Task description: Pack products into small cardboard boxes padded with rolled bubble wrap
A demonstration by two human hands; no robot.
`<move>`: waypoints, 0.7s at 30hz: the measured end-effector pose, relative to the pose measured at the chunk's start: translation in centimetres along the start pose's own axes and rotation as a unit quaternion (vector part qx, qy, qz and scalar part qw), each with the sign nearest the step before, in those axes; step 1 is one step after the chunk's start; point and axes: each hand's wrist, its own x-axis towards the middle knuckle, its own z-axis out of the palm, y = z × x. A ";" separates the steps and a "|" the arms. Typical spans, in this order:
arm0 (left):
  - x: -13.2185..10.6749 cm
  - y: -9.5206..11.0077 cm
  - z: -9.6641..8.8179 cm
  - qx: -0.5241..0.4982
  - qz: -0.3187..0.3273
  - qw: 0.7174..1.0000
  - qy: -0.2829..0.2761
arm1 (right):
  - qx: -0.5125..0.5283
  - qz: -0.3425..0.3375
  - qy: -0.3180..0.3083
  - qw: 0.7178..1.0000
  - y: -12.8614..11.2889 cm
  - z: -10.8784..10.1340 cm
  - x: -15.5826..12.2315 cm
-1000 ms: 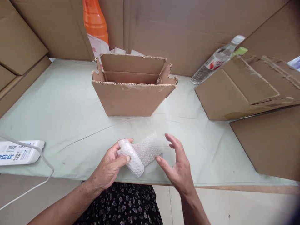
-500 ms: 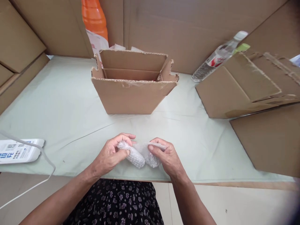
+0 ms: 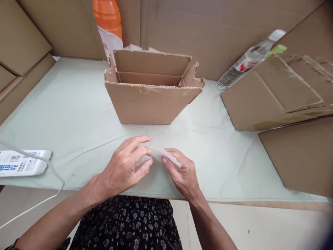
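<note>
Between my hands, close to the table's front edge, is a piece of bubble wrap (image 3: 158, 152). My left hand (image 3: 127, 162) curls around its left part, which shows only in slivers behind the fingers. On the other side my right hand (image 3: 180, 170) pinches the wrap's right end between thumb and fingers. Whether anything is rolled inside the wrap is hidden. Just beyond both hands stands a cardboard box (image 3: 153, 104) with its top flaps up; its contents are out of sight.
An orange bottle (image 3: 108, 21) stands behind the box. At the right, a clear bottle (image 3: 249, 60) leans near other cardboard boxes (image 3: 267, 93). A white package with blue print (image 3: 26, 163) lies at left, a pale cable (image 3: 53, 170) crossing it. Cardboard walls (image 3: 182, 34) enclose the back.
The bubble wrap, earlier hanging as a bulky roll and a loose part, is now a thinner strip drawn up between my hands. My left hand has turned over it. The view has shifted slightly.
</note>
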 end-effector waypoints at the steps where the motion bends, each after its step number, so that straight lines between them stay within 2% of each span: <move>1: 0.1 -0.2 0.1 -0.013 -0.003 1.000 -0.001 | -0.005 0.005 -0.002 1.000 0.0 -0.1 0.0; 5: 0.3 -0.3 0.6 -0.058 -0.026 0.998 0.012 | -0.017 0.033 -0.020 0.999 0.0 -0.1 0.1; 9: 0.7 -0.2 1.2 -0.062 -0.022 0.998 0.000 | -0.011 0.022 0.005 1.000 0.1 0.2 0.0; 13: 0.9 -0.6 1.2 -0.040 -0.050 0.998 0.011 | -0.035 -0.053 0.011 0.998 0.2 0.4 -0.5; 16: 0.9 -1.1 0.9 -0.061 -0.078 0.995 0.022 | -0.079 -0.108 0.018 0.991 0.2 0.9 -0.9; 21: 0.8 -1.1 1.0 -0.131 -0.176 0.974 0.058 | -0.174 -0.162 -0.008 0.971 -0.3 2.9 -0.6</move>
